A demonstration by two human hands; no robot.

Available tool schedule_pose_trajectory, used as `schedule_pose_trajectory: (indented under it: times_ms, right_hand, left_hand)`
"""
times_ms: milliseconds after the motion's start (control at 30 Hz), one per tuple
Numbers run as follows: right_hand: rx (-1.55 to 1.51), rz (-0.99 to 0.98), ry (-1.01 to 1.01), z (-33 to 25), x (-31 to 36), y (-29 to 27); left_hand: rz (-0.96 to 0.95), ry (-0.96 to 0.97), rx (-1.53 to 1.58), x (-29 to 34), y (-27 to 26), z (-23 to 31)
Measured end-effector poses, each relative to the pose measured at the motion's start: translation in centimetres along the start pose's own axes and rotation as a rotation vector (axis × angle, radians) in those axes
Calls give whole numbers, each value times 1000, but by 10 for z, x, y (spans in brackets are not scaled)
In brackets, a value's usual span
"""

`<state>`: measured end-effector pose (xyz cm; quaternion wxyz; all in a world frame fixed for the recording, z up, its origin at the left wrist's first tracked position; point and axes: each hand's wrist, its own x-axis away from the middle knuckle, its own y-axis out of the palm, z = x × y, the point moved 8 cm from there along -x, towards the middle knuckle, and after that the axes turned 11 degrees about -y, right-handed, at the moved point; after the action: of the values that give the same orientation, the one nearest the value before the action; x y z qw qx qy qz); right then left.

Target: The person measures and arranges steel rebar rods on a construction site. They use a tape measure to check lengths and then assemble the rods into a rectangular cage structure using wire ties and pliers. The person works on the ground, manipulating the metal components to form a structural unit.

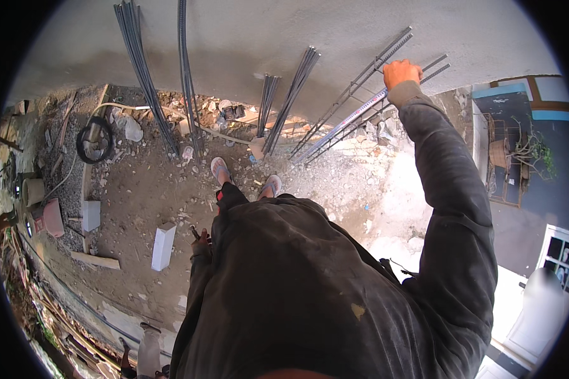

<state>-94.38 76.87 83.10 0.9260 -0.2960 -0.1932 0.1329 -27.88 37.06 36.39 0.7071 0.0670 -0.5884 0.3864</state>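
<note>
My right hand (402,74) is raised at the far right, closed in a fist at the upper end of a long pale bar (354,119) with coloured print. This bar slants down to the left, between the rods of a rebar cage (349,90) leaning against the wall. The fist hides the bar's top, and its knuckles are close to the cage's rods. Low beside my left thigh, my left hand (202,239) is partly hidden by the sleeve and jacket. Its fingers are closed around a small dark stick-like thing (194,231), too small to name.
Bundles of rebar (140,60) lean on the grey wall (253,28). Rubble and gravel cover the ground around my sandalled feet (220,170). A white block (164,246), a black coil (95,140) and a plank (95,260) lie left. A plant rack (507,161) stands right.
</note>
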Motion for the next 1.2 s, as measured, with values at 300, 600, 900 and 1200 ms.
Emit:
schedule_pose_trajectory:
  times_ms: [300,600,900,1200]
  right_hand:
    - [27,-30,-46,5,-7,19]
    - [5,69,-124,-5,18,-36]
    - [-63,254,-240,7,84,-111]
    - [-79,500,-266,138,120,-145]
  left_hand:
    - [61,376,-144,65,61,140]
    - [-570,1148,-359,319,310,383]
    - [-720,1179,-217,434,415,362]
    - [-568,1175,-341,391,422,345]
